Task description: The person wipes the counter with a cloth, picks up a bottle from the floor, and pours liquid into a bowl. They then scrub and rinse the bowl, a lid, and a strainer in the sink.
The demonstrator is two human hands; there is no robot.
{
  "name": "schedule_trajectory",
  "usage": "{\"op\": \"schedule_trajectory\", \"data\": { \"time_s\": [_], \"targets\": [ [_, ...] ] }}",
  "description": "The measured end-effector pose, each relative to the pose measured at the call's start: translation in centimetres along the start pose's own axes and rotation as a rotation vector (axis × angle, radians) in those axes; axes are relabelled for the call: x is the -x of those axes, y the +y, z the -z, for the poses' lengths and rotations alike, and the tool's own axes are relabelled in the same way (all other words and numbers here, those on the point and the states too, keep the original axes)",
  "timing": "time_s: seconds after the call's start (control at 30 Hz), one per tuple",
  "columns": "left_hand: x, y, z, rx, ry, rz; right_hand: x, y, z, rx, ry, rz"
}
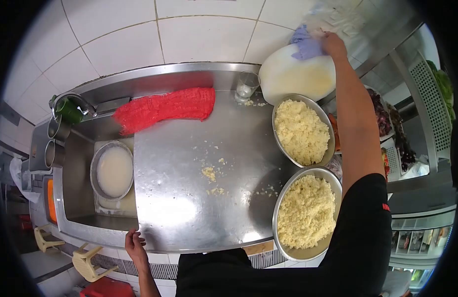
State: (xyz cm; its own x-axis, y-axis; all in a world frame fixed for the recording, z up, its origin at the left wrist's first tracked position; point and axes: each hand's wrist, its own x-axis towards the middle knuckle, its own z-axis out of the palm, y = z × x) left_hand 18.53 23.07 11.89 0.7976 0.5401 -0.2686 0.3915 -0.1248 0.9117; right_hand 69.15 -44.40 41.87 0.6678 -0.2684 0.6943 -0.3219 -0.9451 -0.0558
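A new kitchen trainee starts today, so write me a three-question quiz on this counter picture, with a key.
1. Multiple choice: what does the right hand touch?
A) a purple cloth
B) a knife
C) a spoon
2. True or false: the glass stands inside the sink.
3. Fill in: the left hand rests on the front edge of the ___.

Key
1. A
2. False: it stands on the counter, near the wall.
3. counter
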Motion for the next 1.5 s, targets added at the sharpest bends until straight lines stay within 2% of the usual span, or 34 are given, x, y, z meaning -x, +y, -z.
{"op": "schedule_trajectory", "data": {
  "time_s": [0.07, 0.13, 0.2, 0.23, 0.3, 0.33, 0.4, 0.43, 0.47, 0.53, 0.57, 0.6, 0.63, 0.67, 0.7, 0.73, 0.77, 0.8, 0.83, 0.9, 0.93, 1.0, 1.03, 1.07, 1.1, 1.13, 1.17, 1.2, 1.23, 1.3, 1.33, 1.37, 1.43, 1.5],
  "targets": [
    [0.8, 0.3, -0.6, -0.010, 0.020, 0.004, -1.3, 0.3, 0.4, -0.033, -0.101, 0.002],
    [0.5, 1.0, -2.4, -0.001, 0.006, -0.019, -3.2, -0.7, 3.6, -0.293, 0.370, -0.212],
    [-1.0, 3.2, -5.7, 0.061, -0.043, -0.075, -7.3, 2.0, 5.3, -0.394, 0.661, -0.035],
    [-2.0, 5.2, -7.7, 0.061, -0.072, -0.127, -7.2, 1.0, 8.8, -0.389, 0.669, -0.035],
    [-4.0, 10.7, -12.2, 0.053, -0.153, -0.232, -6.3, -1.7, 15.8, -0.616, 0.606, -0.107],
    [-5.3, 13.2, -14.6, 0.116, -0.231, -0.264, -6.1, -2.3, 17.8, -0.599, 0.612, -0.117],
    [-6.7, 19.4, -19.7, 0.207, -0.366, -0.401, -5.4, -3.3, 21.3, -0.863, 0.690, -0.030],
    [-7.2, 22.6, -22.3, 0.236, -0.474, -0.470, -4.4, -4.5, 23.2, -0.836, 0.694, -0.035],
    [-6.3, 26.3, -24.8, 0.298, -0.541, -0.557, -2.9, -6.0, 25.0, -0.868, 0.687, -0.017],
    [-4.6, 32.6, -29.6, 0.278, -0.675, -0.851, 0.6, -8.8, 26.4, -0.876, 0.665, -0.012],
    [-2.5, 34.7, -31.5, 0.355, -0.694, -0.906, 2.3, -10.1, 26.8, -0.923, 0.646, 0.039],
    [-1.0, 35.8, -33.3, 0.347, -0.672, -0.996, 4.1, -11.5, 27.2, -0.970, 0.627, 0.090],
    [0.2, 36.3, -34.5, 0.342, -0.648, -1.091, 6.5, -13.2, 27.9, -0.970, 0.531, -0.049],
    [1.0, 35.6, -35.4, 0.402, -0.715, -1.119, 8.5, -14.3, 28.1, -0.970, 0.439, -0.188],
    [1.1, 34.0, -36.4, 0.463, -0.775, -1.149, 9.6, -14.4, 26.8, -1.156, 0.368, -0.224],
    [1.0, 31.7, -36.5, 0.504, -1.071, -0.912, 11.3, -13.8, 24.4, -1.343, 0.294, -0.260],
    [1.2, 29.0, -35.9, 0.529, -1.348, -0.652, 14.6, -12.8, 21.8, -1.509, 0.266, -0.194],
    [1.6, 27.1, -34.9, 0.429, -1.331, -0.604, 17.0, -14.5, 21.4, -1.636, 0.313, -0.348],
    [2.1, 25.0, -34.2, 0.328, -1.310, -0.553, 19.2, -14.9, 19.8, -1.531, 0.315, -0.493],
    [2.2, 15.9, -37.6, 0.873, -1.511, 0.242, 23.3, -14.1, 14.3, -1.355, 0.268, -0.696],
    [2.1, 15.1, -36.7, 0.869, -1.507, 0.251, 25.6, -13.3, 10.9, -1.286, 0.221, -0.763],
    [1.2, 14.6, -35.7, 0.030, -1.266, -0.015, 30.7, -11.9, 6.1, -1.090, 0.102, -0.738],
    [0.3, 14.1, -36.3, 0.026, -1.261, -0.011, 33.1, -11.8, 4.6, -0.998, 0.074, -0.718],
    [-0.7, 13.7, -37.5, -0.241, -1.276, -0.221, 35.2, -11.8, 3.3, -0.908, 0.045, -0.694],
    [-1.5, 13.2, -38.2, -0.514, -1.272, -0.428, 37.2, -11.9, 2.2, -0.807, -0.089, -0.712],
    [-2.1, 14.5, -37.4, -0.727, -1.344, -0.549, 39.2, -12.0, 0.9, -0.705, -0.221, -0.724],
    [-3.3, 15.2, -37.0, -0.735, -1.341, -0.545, 41.6, -12.2, -1.2, -0.466, -0.236, -0.524],
    [-4.8, 15.7, -36.7, -0.804, -1.461, -0.676, 42.7, -13.8, -0.6, -0.481, -0.478, -0.706],
    [-6.2, 16.5, -36.4, -0.873, -1.581, -0.813, 43.9, -14.5, -1.9, -0.487, -0.481, -0.715],
    [-9.6, 20.7, -36.8, -0.961, -1.410, -0.587, 46.7, -14.6, -5.4, -0.073, -0.472, -0.576],
    [-11.4, 20.2, -38.0, -0.745, -1.195, -0.539, 45.1, -15.1, -4.4, -0.119, -0.589, -0.626],
    [-12.8, 20.1, -39.3, -0.531, -0.970, -0.488, 45.0, -14.5, -6.1, -0.123, -0.598, -0.626],
    [-14.4, 20.5, -43.9, -0.363, -0.699, -0.661, 44.2, -13.3, -10.0, -0.142, -0.432, -0.501],
    [-16.5, 19.8, -49.1, -0.171, -0.638, -0.686, 42.2, -12.5, -12.6, -0.159, -0.462, -0.453]
  ]
}}
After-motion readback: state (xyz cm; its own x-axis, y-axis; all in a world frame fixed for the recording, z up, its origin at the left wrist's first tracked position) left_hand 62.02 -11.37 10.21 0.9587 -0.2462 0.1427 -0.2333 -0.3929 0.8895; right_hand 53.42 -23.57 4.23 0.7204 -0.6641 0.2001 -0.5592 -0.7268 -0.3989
